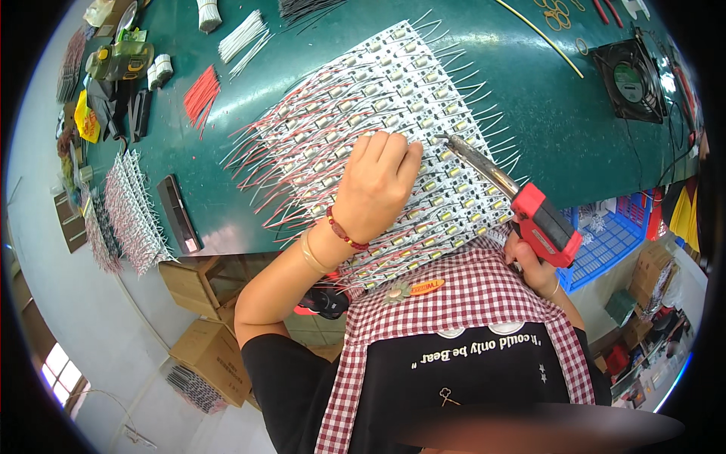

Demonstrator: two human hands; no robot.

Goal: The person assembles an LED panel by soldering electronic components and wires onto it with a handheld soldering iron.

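A wide panel of small white circuit boards (393,68) lies slanted across the table in front of me, with red and white wires fringing its left side and pale wires its right. Over its middle, my left hand (380,175) is closed, fingertips pressed together and turned away, so whatever they pinch is hidden. My right hand (532,265), at the panel's near right corner, grips a red and black soldering gun (546,225). The gun's metal barrel reaches up and left, its bent tip close to the boards just right of my left hand. Whether the tip touches them, I cannot tell.
Bundles of red wires (202,94) and white wires (243,38) lie on the green table (219,178) at the far left. A black fan (629,79) stands far right. Below the right edge is a blue basket (609,246). A black bar-shaped object (178,213) rests near the left.
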